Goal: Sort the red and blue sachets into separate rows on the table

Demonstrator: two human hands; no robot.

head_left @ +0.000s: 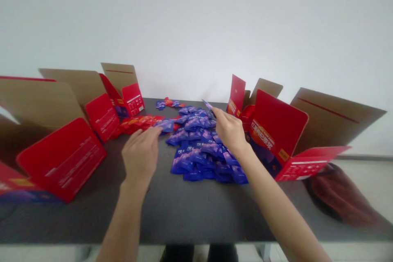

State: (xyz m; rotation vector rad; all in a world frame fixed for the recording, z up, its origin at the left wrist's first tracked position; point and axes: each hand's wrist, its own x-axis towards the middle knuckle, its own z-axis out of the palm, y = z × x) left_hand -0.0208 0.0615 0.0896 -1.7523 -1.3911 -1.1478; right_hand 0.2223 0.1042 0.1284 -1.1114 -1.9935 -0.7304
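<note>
In the head view, a left hand [141,151], left of centre, clamps its fingers on a flat purple-blue foil sachet [166,125] jutting rightward; a right hand [230,131] pinches a slim purple sachet [207,104] pointing upper left, beside a blue-purple sachet heap [199,157] on the dark grey tabletop [187,217], mid-frame.

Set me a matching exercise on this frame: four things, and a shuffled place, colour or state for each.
1. Right hand
2. Cloth
3. Largest heap
4. Red packets

A. Blue-purple
B. Holding a thin packet
C. Beside the left-side boxes
D. Brownish, at far right

Pairs: 1-B; 2-D; 3-A; 4-C
</note>
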